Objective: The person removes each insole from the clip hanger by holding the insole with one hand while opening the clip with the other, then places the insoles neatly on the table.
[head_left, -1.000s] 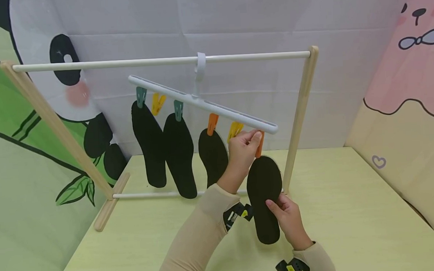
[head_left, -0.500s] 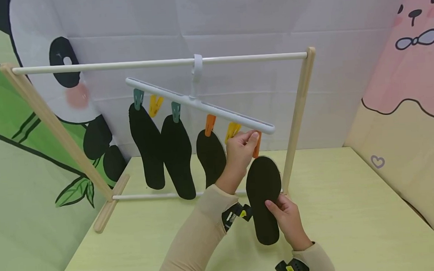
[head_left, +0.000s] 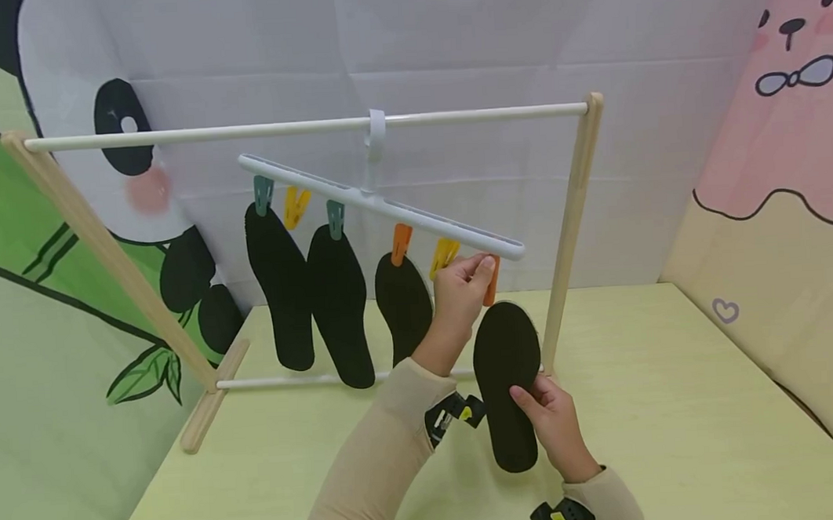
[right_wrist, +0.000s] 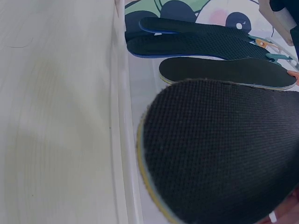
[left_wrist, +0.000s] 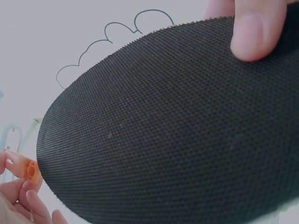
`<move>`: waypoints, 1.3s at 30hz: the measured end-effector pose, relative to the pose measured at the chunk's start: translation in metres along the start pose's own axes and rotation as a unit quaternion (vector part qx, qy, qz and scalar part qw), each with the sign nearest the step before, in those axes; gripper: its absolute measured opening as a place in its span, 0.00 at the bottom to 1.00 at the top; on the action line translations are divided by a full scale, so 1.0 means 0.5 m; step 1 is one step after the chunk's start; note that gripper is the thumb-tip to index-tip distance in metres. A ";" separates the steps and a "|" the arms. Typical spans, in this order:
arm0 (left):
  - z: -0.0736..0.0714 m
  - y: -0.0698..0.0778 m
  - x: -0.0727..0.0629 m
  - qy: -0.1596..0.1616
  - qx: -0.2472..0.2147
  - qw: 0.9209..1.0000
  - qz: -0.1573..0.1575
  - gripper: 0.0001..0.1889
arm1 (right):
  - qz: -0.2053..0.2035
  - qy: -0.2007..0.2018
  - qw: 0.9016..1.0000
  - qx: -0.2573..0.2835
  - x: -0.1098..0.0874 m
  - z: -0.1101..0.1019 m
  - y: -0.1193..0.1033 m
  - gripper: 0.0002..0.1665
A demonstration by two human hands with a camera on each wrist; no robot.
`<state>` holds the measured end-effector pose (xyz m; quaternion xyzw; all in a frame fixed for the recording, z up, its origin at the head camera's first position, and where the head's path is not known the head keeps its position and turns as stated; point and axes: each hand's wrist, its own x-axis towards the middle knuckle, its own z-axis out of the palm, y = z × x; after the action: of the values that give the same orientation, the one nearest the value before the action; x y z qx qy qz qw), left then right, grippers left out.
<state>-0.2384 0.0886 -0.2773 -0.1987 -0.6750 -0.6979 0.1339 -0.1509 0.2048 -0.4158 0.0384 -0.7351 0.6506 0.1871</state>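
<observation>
My left hand pinches an orange clothespin at the right end of a white clip hanger. Below it, my right hand holds a black insole upright, thumb across its face and fingers behind. In the left wrist view the tip of the orange clothespin is right at the rounded end of the insole. Two black insoles hang from teal clothespins on the left. Another insole hangs from an orange clothespin, partly hidden by my left arm.
The hanger hooks over the white top rod of a wooden-legged rack and tilts down to the right. Yellow clothespins hang among the insoles. A lower rod runs just above the pale table.
The head view has shifted slightly, so the rack sits a little lower in it. Both hands keep the same holds on the clothespin and the insole.
</observation>
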 end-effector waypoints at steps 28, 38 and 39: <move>0.008 -0.001 0.008 -0.011 -0.005 0.999 -0.039 0.13 | 0.014 0.007 1.000 -0.003 0.007 -0.003 -0.004 0.09; 0.012 -0.003 0.008 -0.017 0.003 0.997 -0.070 0.15 | 0.018 0.008 1.000 -0.006 0.007 -0.006 -0.006 0.09; 0.012 -0.003 0.008 -0.017 0.005 0.997 -0.071 0.15 | 0.017 0.007 1.000 -0.007 0.007 -0.006 -0.006 0.10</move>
<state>-0.2419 0.0951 -0.2768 -0.1616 -0.6927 -0.6990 0.0738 -0.1524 0.2080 -0.4117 0.0196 -0.7391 0.6485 0.1811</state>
